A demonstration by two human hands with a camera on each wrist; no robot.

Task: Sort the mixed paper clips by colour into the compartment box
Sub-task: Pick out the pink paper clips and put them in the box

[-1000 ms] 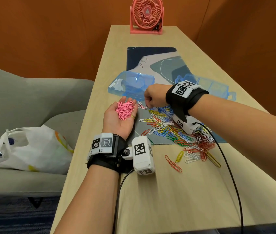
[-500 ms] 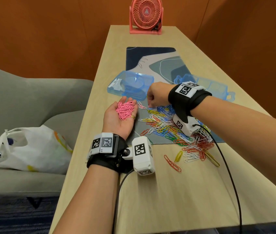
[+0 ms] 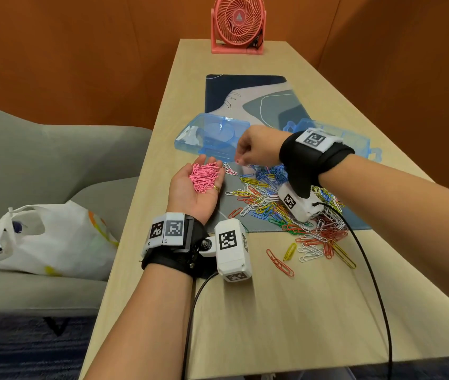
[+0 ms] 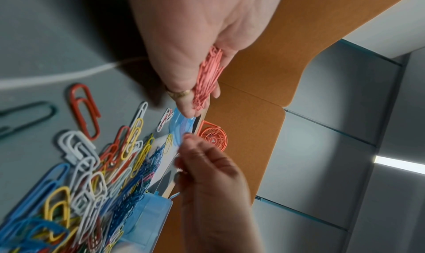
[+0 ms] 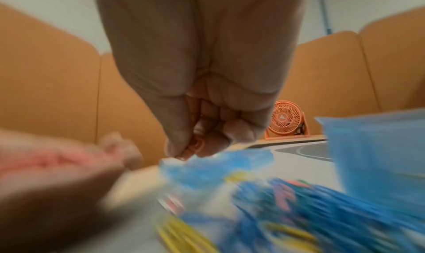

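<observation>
— While the left hand [image 3: 194, 192] lies palm up at the table's [image 3: 272, 311] left edge, what sits in it?

— A bundle of pink clips [image 3: 204, 176] across the palm and finger roots; the fingers are straight and relaxed, together, cradling rather than gripping; a ring shows on one finger.

— And the right hand [image 3: 259, 149]?

— Raised just beyond the left fingertips, over the far end of the mixed clips [image 3: 280, 204]; its fingers are curled in, thumb against fingertips, pinching a small pink clip [image 5: 195, 145], seen in the right wrist view, though that view is blurred.

— Where are the mixed clips?

— Heaped on the patterned mat [image 3: 256, 105] and spilling onto bare table nearer the person; blue, yellow, white, red and green among them.

— The compartment box [image 3: 355, 141]?

— Blue and translucent, on the mat behind the right wrist; a blue lid [image 3: 212, 135] lies just past the left fingertips; a pink fan [image 3: 238, 24] stands at the far end.
</observation>
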